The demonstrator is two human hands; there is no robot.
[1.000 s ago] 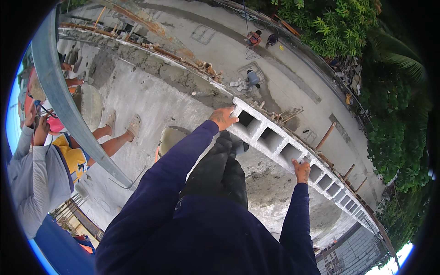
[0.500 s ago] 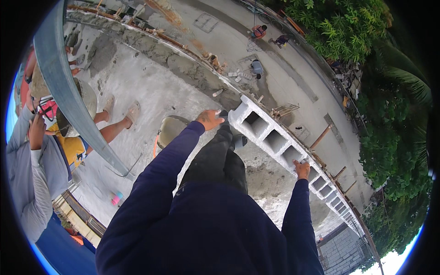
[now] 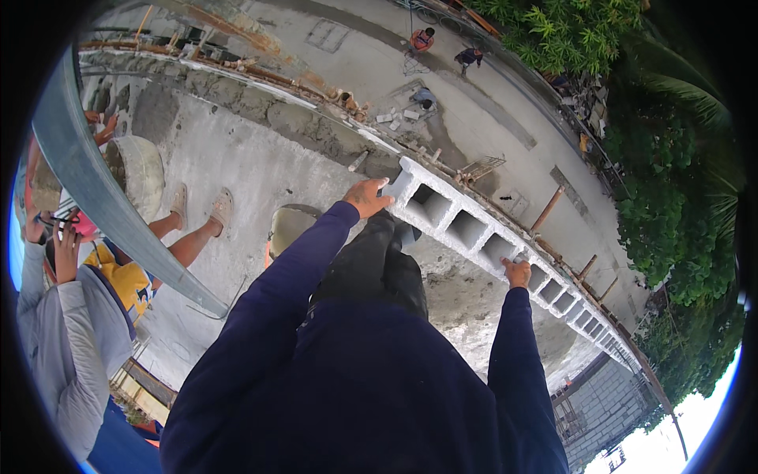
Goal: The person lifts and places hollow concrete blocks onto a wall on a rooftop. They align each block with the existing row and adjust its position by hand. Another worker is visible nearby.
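Observation:
My left hand [image 3: 368,197] grips the outer end of a grey hollow concrete block [image 3: 447,230] at the head of a long row of blocks [image 3: 592,322] running to the lower right along an edge. My right hand [image 3: 517,268] holds the same block farther along, fingers hooked over its top beside an open cell. My dark-trousered legs are below. A container of grey material [image 3: 288,235] stands left of my legs, partly hidden by my left arm. Wet mortar [image 3: 308,126] lies along the edge beyond my left hand.
A co-worker in grey sleeves [image 3: 75,340] and other legs [image 3: 181,245] are at left, behind a long metal beam [image 3: 110,205]. Several people [image 3: 422,39] are on the pavement far below the edge. Wooden posts [image 3: 549,207] line the drop; trees [image 3: 671,221] rise at right.
My left hand came slightly away from the block's end half a second ago and is back against it now. The people below have shifted, one more upright.

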